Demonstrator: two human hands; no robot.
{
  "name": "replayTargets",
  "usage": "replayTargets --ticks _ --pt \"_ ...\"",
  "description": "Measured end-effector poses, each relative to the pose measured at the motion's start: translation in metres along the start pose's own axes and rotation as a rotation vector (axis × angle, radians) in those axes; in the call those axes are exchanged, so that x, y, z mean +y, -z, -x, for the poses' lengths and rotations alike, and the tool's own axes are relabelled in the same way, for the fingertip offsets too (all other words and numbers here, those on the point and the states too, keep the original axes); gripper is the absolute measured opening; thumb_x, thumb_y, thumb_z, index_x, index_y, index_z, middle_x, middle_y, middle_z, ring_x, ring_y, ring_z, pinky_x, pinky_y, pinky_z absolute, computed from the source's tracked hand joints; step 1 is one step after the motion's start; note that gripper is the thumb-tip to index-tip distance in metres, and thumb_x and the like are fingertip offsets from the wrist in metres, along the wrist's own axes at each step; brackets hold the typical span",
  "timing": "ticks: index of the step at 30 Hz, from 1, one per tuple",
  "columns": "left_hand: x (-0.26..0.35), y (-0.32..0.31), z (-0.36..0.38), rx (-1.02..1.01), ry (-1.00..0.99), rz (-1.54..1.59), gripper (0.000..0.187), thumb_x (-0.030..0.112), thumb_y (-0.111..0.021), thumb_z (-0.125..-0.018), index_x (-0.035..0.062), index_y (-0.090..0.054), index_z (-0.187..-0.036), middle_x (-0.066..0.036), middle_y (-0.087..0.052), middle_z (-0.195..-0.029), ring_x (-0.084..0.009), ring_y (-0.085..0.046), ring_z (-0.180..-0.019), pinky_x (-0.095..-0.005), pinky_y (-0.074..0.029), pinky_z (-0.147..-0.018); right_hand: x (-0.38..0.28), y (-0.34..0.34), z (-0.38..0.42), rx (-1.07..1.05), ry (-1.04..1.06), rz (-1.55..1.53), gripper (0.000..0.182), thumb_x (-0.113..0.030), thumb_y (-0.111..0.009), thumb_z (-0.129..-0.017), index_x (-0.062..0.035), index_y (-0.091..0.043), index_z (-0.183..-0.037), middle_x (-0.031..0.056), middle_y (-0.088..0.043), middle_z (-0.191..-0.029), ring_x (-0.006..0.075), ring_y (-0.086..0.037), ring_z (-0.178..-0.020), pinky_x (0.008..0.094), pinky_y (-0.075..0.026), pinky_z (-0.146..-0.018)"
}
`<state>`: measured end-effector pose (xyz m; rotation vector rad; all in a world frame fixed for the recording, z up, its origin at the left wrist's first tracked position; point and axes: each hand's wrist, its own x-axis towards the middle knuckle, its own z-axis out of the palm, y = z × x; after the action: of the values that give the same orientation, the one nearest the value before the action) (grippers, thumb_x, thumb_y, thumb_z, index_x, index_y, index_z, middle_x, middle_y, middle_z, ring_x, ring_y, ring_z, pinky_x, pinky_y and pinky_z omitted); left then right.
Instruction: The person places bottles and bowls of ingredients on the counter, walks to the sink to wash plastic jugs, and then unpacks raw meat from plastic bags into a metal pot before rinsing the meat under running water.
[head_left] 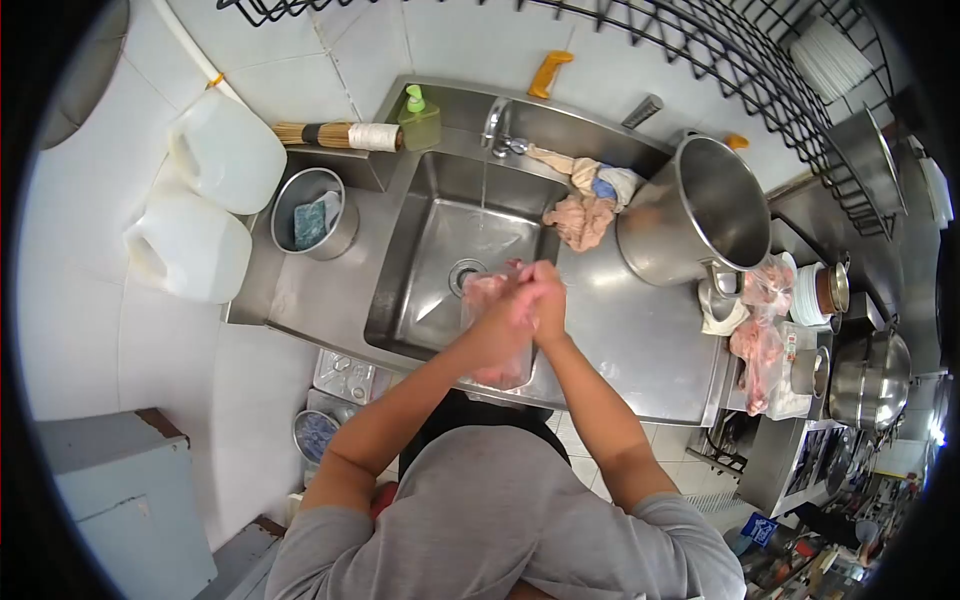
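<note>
Over the near right part of the steel sink (400, 290), my hands are close together, one against the other. A clear plastic bag with pinkish-red contents, which look like raw meat, (503, 374) hangs at the sink's front edge beneath them. My left hand (508, 322) is closed on the upper part of the bag. My right hand (546, 300) is closed beside it at the bag's gathered top. The fingers partly hide each other. A thin stream of water falls from the tap (495, 125) into the sink behind my hands.
Crumpled cloths (585, 215) and a large steel pot (690, 215) stand right of the sink. Farther right are bags of meat (760, 350). On the left are a pot with sponges (330, 235), a soap bottle (420, 125) and white jugs (195, 250). A wire rack (700, 40) overhangs.
</note>
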<state>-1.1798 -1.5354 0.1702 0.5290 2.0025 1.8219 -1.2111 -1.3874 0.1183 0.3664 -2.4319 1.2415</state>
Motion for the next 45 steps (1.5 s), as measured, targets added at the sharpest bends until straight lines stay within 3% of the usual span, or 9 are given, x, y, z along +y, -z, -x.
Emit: replayTargets --ticks 5,8,12,15,19,25,32,41,45 --pt "0.077 0.082 0.056 0.061 -0.04 0.228 0.046 0.017 -0.058 -0.1 0.0084 -0.05 -0.145 0.0 -0.058 -0.102 -0.0104 -0.057 -0.095 -0.0279 -0.048 -0.084 0.103 -0.081 0.015 0.08 -1.014 -0.626 0.007 0.002 -0.061 -0.074 0.0004 -0.066 -0.078 0.0221 -0.067 -0.073 0.0418 -0.065 -0.068 0.0443 -0.055 -0.067" --pt "0.086 0.14 0.081 0.313 0.177 0.24 0.046 0.018 -0.058 -0.101 0.0083 -0.05 -0.145 0.004 -0.055 -0.09 -0.0067 -0.055 -0.078 -0.0239 -0.046 -0.068 0.121 -0.103 0.022 0.014 -0.731 0.191 0.011 -0.005 -0.06 -0.076 0.0022 -0.067 -0.079 0.0274 -0.068 -0.076 0.0448 -0.066 -0.073 0.0467 -0.056 -0.071" --pt "0.042 0.182 0.081 0.419 0.267 0.226 0.046 0.016 -0.059 -0.1 0.0061 -0.05 -0.144 0.004 -0.055 -0.086 -0.0043 -0.05 -0.07 -0.0217 -0.041 -0.057 0.154 -0.143 0.025 0.163 -0.685 0.322 0.01 -0.001 -0.051 -0.077 0.0007 -0.061 -0.078 0.0201 -0.063 -0.07 0.0345 -0.063 -0.063 0.0491 -0.055 -0.07" --pt "0.005 0.186 0.085 0.432 0.326 0.176 0.051 0.018 -0.064 -0.097 0.0052 -0.05 -0.144 0.0 -0.058 -0.093 -0.0076 -0.053 -0.075 -0.0244 -0.045 -0.062 0.148 -0.123 -0.006 0.146 -0.925 -0.227 0.013 0.001 -0.048 -0.079 -0.0005 -0.06 -0.074 0.0116 -0.06 -0.065 0.0241 -0.059 -0.059 0.0438 -0.051 -0.062" --pt "-0.035 0.18 0.064 0.439 0.271 -0.103 0.065 0.02 -0.073 -0.089 0.0014 -0.046 -0.145 -0.009 -0.062 -0.113 -0.0186 -0.061 -0.096 -0.0329 -0.051 -0.085 0.114 -0.1 -0.052 0.098 -0.615 -0.02 0.014 0.0 -0.052 -0.082 0.0 -0.062 -0.073 0.0092 -0.06 -0.065 0.0175 -0.056 -0.061 0.0351 -0.045 -0.058" --pt "-0.045 0.144 -0.013 0.281 0.12 -0.411 0.09 0.029 -0.084 -0.078 -0.0001 -0.04 -0.15 -0.022 -0.056 -0.142 -0.0317 -0.061 -0.122 -0.0389 -0.047 -0.104 -0.006 -0.046 -0.118 -0.048 -0.567 0.105 0.019 -0.013 -0.059 -0.087 0.0045 -0.066 -0.087 0.0288 -0.067 -0.087 0.0449 -0.067 -0.084 0.0498 -0.053 -0.078" --pt "-0.05 0.097 -0.078 0.19 0.16 -0.51 0.066 0.021 -0.073 -0.083 0.0008 -0.048 -0.141 -0.026 -0.069 -0.115 -0.0425 -0.067 -0.107 -0.0446 -0.053 -0.092 -0.046 -0.028 -0.143 -0.05 -0.747 -0.417 0.006 0.002 -0.062 -0.082 0.0054 -0.066 -0.085 0.0079 -0.066 -0.073 0.016 -0.059 -0.057 0.0285 -0.048 -0.052" --pt "-0.035 0.126 -0.081 0.147 0.018 -0.616 0.051 0.003 -0.052 -0.089 0.0018 -0.055 -0.14 -0.023 -0.071 -0.113 -0.0356 -0.069 -0.101 -0.0407 -0.054 -0.089 -0.046 0.003 -0.122 0.065 -0.595 -0.114 0.014 -0.014 -0.07 -0.085 -0.0001 -0.071 -0.085 0.0094 -0.07 -0.071 0.0212 -0.066 -0.068 0.0366 -0.053 -0.067" --pt "-0.003 0.141 -0.096 0.221 0.01 -0.3 0.051 0.006 -0.054 -0.094 0.0011 -0.052 -0.144 -0.011 -0.07 -0.1 -0.0212 -0.068 -0.085 -0.0355 -0.054 -0.073 -0.019 -0.014 -0.075 0.198 -0.585 -0.368 0.048 -0.033 -0.079 -0.085 0.001 -0.067 -0.116 0.0128 -0.071 -0.104 0.023 -0.069 -0.086 0.0373 -0.054 -0.077"
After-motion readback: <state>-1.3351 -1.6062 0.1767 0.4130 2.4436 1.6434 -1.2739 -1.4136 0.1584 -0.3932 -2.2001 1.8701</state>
